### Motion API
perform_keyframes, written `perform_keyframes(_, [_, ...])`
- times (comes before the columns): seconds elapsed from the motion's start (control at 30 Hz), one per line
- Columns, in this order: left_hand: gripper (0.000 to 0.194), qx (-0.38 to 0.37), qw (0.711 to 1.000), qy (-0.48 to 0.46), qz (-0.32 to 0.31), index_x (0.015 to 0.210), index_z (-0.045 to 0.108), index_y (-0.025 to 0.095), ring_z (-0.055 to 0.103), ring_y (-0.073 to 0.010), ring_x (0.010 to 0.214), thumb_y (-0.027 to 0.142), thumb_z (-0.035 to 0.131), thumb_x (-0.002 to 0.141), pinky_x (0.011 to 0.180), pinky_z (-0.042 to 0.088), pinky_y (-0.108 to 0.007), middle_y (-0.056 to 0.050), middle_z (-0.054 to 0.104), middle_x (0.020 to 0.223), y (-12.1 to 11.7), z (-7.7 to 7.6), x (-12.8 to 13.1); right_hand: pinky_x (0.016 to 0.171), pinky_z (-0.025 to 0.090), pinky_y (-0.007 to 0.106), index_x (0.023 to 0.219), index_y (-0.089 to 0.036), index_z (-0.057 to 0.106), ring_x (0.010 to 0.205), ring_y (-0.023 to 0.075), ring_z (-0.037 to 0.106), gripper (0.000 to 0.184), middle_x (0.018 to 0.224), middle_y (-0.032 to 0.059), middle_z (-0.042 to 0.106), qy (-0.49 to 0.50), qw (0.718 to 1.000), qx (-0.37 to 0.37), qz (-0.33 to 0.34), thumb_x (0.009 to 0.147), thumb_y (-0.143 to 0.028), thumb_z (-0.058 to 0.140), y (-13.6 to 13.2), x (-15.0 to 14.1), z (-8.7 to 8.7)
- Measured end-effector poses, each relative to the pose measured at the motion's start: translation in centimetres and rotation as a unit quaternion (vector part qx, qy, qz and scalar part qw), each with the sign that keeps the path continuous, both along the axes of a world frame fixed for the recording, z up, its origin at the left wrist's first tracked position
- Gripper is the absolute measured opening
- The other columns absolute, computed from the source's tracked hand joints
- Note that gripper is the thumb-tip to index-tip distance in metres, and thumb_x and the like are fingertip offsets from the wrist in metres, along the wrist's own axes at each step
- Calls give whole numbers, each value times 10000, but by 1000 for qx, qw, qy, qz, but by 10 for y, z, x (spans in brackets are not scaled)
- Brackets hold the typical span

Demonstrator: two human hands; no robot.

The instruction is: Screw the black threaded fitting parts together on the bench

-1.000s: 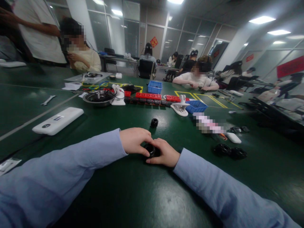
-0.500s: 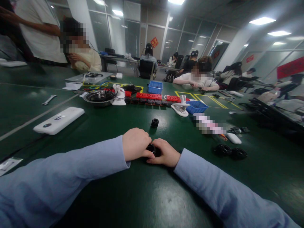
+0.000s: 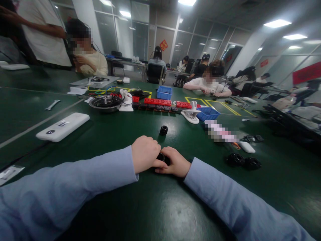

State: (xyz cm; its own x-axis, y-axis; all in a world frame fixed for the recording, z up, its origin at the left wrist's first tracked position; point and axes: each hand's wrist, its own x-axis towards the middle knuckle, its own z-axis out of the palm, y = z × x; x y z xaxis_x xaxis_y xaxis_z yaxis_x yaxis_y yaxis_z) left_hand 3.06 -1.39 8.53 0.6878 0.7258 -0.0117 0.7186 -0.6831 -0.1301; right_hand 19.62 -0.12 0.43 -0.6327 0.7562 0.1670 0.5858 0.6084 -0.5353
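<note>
Left hand [image 3: 145, 154] is shifting slightly rightward over black ring [image 3: 161, 157], lower center of frame; its fingers and those of right hand [image 3: 177, 162] are gripping it.

Shared workshop or assembly room: long green work table [image 3: 120, 134], steel open-end wrench [image 3: 52, 105], blue plastic parts bins [image 3: 164, 92], several people seated at benches, glass-panelled partitions [image 3: 122, 36].

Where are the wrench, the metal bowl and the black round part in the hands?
Wrench [image 3: 52, 105]: head view, mid-handle.
Metal bowl [image 3: 106, 109]: head view, near outer wall.
Black round part [image 3: 162, 156]: head view, the bit showing between the hands.
</note>
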Motion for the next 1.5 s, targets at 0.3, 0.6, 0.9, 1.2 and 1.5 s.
perform_keyframes(0.3, [499,-63,991,-68,-99,1002,659,140,621,-266,899,582,611,776,754,465,-354,-107,664,965,17,6,-13,715,429,331,857,-151,627,785,209,560,429,829,52,628,6,1000,-1,2,619,-475,776,1,1,0])
perform_keyframes(0.6, [462,-239,924,-154,-256,1166,603,171,578,-226,1090,144,724,721,945,447,-324,-113,624,1181,40,0,-26,770,447,374,1001,-155,636,854,239,595,487,928,72,662,23,1000,-7,14,639,-454,766,0,3,2])
perform_keyframes(0.9, [406,-229,932,-131,-248,1122,632,154,599,-211,1026,112,715,727,907,457,-296,-97,663,1111,41,-2,-22,780,424,345,977,-168,647,848,212,587,434,930,48,666,24,999,-16,23,652,-429,767,0,2,3])
perform_keyframes(1.2, [419,-200,942,-117,-243,1110,645,141,610,-209,971,129,750,704,870,458,-283,-90,675,1052,38,-3,-20,789,419,351,971,-160,645,850,213,582,435,933,54,668,21,999,-13,20,651,-428,770,1,2,3])
perform_keyframes(1.5, [419,-192,956,-88,-201,1118,645,155,605,-207,986,171,757,714,881,444,-275,-81,670,1036,33,1,-17,783,418,348,963,-157,647,840,212,579,431,914,51,664,20,999,-18,18,645,-418,775,1,2,2])
